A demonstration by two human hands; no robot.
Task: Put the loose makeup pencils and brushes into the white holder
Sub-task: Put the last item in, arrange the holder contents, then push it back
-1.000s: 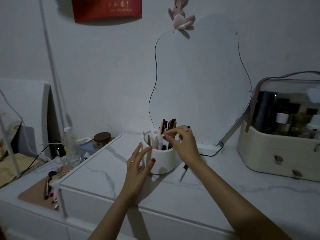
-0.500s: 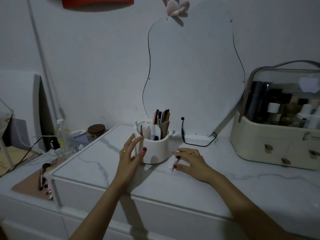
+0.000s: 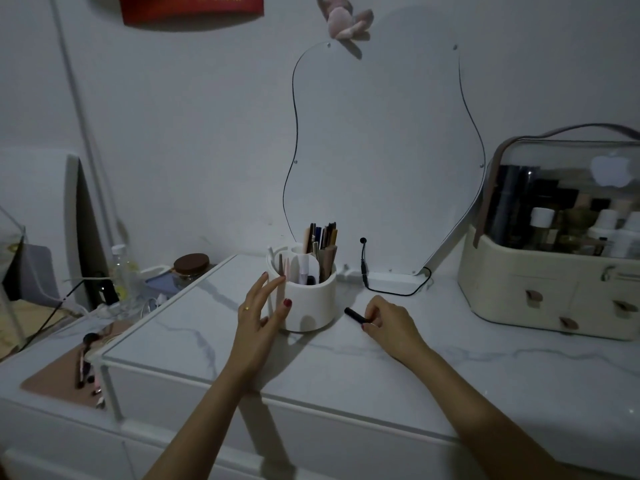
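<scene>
- My right hand [image 3: 389, 322] is pinching one end of a dark pencil [image 3: 356, 315] lying on the marble top [image 3: 346, 368], just at the holder's 3 o'clock; I judge I am lifting it to drop in.
- My left hand [image 3: 261, 313] is spread wide, fingertips touching the holder [image 3: 308, 301] at its 9 o'clock, probably steadying it.
- Pencils are already crowding the holder's back compartment.
- A cable [image 3: 388, 289] is trailing at 1 o'clock; a cosmetics case [image 3: 554, 278] is sitting well apart at 3 o'clock.

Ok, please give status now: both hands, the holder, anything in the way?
Left hand open against white holder. Right hand pinching dark makeup pencil on the marble top, beside holder. Nothing between pencil and holder.
</scene>
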